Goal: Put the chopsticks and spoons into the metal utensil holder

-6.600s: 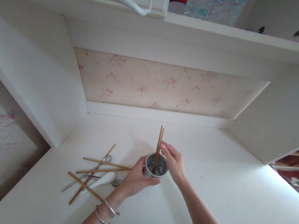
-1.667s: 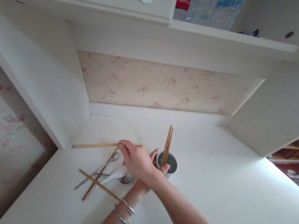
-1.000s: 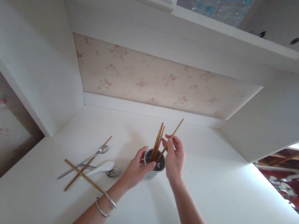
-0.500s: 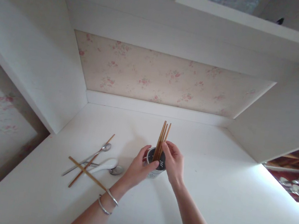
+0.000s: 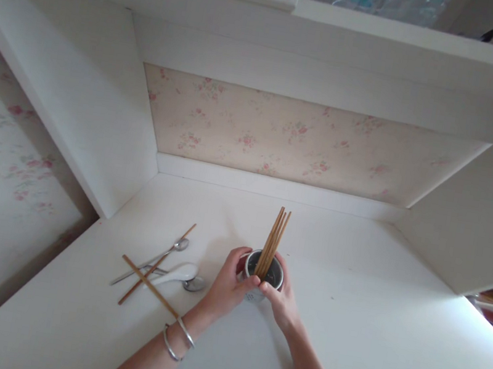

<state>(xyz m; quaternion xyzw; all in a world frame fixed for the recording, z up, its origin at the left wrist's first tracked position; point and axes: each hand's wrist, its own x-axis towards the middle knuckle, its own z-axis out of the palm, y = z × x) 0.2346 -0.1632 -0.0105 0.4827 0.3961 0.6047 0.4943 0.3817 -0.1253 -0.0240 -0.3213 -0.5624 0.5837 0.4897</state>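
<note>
A light grey utensil holder (image 5: pixel 252 296) with small holes stands on the white tabletop, and several wooden chopsticks (image 5: pixel 273 242) lean together out of its mouth. My left hand (image 5: pixel 231 279) is wrapped round its left side, thumb at the front rim. On the opposite side my right hand (image 5: pixel 282 296) grips it too, its thumb near the foot of the chopsticks. Left of my hands lie a white spoon (image 5: pixel 179 272), a metal spoon (image 5: pixel 194 283), a long-handled metal spoon (image 5: pixel 179 244) and two loose chopsticks (image 5: pixel 151 285), crossing one another. Bracelets (image 5: pixel 175 341) circle my left wrist.
The white tabletop (image 5: pixel 346 325) runs back to a low ledge and a floral panel (image 5: pixel 255 127). White side panels (image 5: pixel 68 94) stand left and right. Overhead is a shelf (image 5: pixel 390 42) holding clear plastic packages (image 5: pixel 397 1).
My right hand has let go of the chopsticks and moved down onto the right side of the holder. The left hand keeps its grip. The camera view has shifted slightly.
</note>
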